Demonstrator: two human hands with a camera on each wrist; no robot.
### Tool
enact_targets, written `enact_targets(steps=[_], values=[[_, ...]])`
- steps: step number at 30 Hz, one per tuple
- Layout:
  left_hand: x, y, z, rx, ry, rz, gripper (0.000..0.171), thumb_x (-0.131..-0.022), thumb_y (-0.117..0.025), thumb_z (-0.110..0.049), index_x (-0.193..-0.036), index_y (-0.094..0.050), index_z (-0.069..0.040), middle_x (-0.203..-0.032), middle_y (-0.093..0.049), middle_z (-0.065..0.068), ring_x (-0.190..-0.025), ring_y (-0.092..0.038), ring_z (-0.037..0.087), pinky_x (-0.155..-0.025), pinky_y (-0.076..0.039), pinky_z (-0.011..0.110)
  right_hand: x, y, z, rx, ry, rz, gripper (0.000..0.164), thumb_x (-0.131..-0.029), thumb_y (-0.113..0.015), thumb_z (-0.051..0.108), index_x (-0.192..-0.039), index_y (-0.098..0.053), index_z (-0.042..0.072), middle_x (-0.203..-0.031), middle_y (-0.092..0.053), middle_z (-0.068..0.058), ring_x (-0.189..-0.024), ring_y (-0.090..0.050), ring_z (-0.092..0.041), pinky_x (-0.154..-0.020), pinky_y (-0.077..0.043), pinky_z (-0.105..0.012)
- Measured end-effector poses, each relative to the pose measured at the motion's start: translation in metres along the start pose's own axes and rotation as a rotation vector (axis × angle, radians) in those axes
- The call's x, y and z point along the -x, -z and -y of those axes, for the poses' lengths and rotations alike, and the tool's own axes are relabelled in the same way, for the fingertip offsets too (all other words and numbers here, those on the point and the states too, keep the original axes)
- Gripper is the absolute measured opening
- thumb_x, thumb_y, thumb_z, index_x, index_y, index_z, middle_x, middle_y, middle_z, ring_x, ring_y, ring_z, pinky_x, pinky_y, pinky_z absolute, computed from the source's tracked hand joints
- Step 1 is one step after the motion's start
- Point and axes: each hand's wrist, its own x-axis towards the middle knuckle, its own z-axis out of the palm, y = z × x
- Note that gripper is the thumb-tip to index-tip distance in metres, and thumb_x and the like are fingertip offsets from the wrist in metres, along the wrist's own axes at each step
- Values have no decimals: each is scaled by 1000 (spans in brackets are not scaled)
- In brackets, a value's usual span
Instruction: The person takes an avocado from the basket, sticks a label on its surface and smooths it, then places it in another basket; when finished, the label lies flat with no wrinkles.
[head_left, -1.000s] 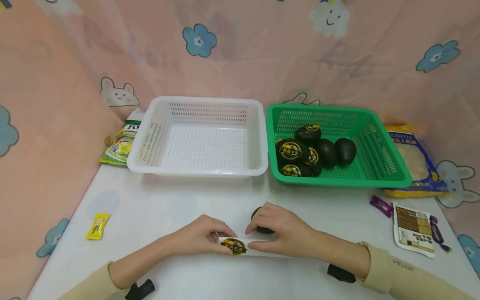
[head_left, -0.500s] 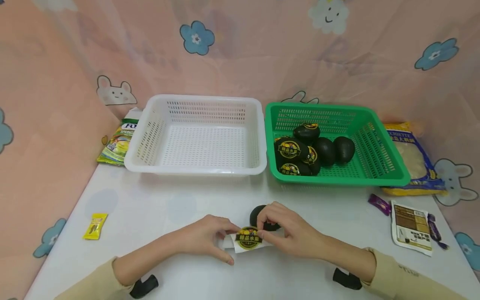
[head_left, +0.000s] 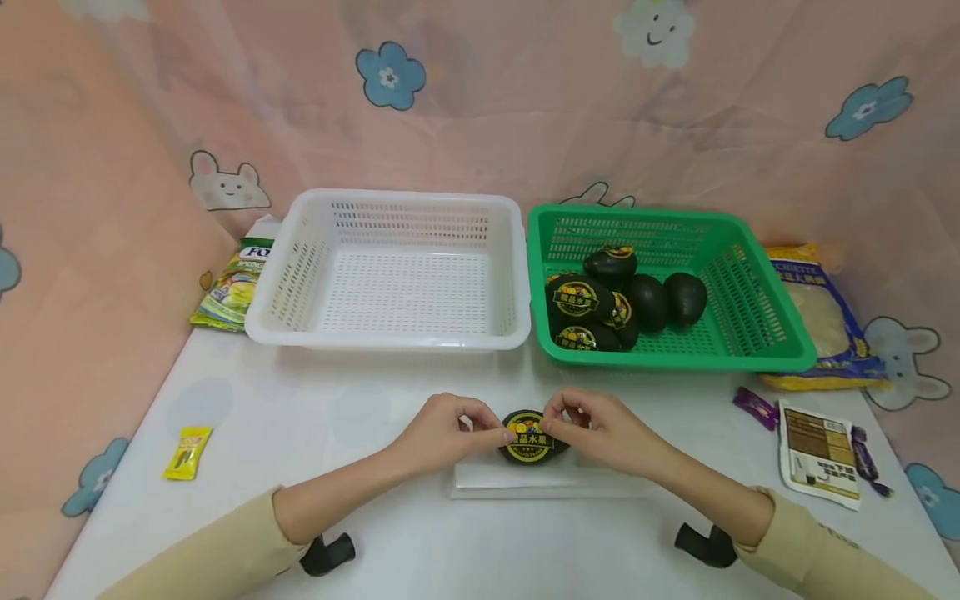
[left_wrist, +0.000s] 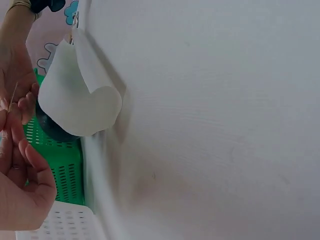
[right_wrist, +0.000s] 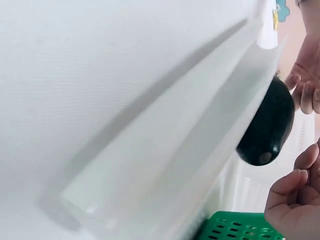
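A round black-and-gold sticker [head_left: 529,439] is stretched between my hands over a dark avocado [head_left: 558,451] near the table's front middle. My left hand [head_left: 450,429] pinches its left edge with thumb and forefinger. The right hand [head_left: 603,427] pinches the opposite edge. In the left wrist view the sticker shows as a thin line between the fingertips, above the avocado. A strip of white backing paper [head_left: 547,483] lies just in front of the avocado, curled up at its end in the left wrist view.
Behind stand a white basket [head_left: 390,340] and a green basket [head_left: 675,360] with several avocados, most bearing stickers. Snack bags flank the baskets. A yellow packet [head_left: 187,452] lies left; purple candies and a white-brown pouch [head_left: 819,454] lie right.
The right hand has peeled the sticker off the backing strip. My left hand has let go of the strip, moved up and taken the sticker's left edge. Both hands now hold it over the avocado.
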Motion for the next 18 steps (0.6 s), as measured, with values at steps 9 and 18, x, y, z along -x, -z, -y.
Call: enact_targets(steps=[9, 18], values=[[-13, -12, 6, -117, 36, -22, 16, -83, -76, -29, -71, -74, -19, -57, -55, -11, -52, -41, 3, -49, -33, 20, -5, -2, -17, 69, -49, -25, 7, -92, -68, 21, -86, -66, 20, -73, -52, 7, -66, -44, -11, -57, -36, -24], [-15, -14, 9, -367, -219, -108, 15, -80, -80, -35, -83, -70, -25, -79, -58, -11, -77, -52, 9, -61, -43, 22, -7, -6, -26, 164, 123, -128, 21, -85, -78, 27, -82, -57, 25, -77, -54, 4, -73, -49, -23, -63, -38, -25]])
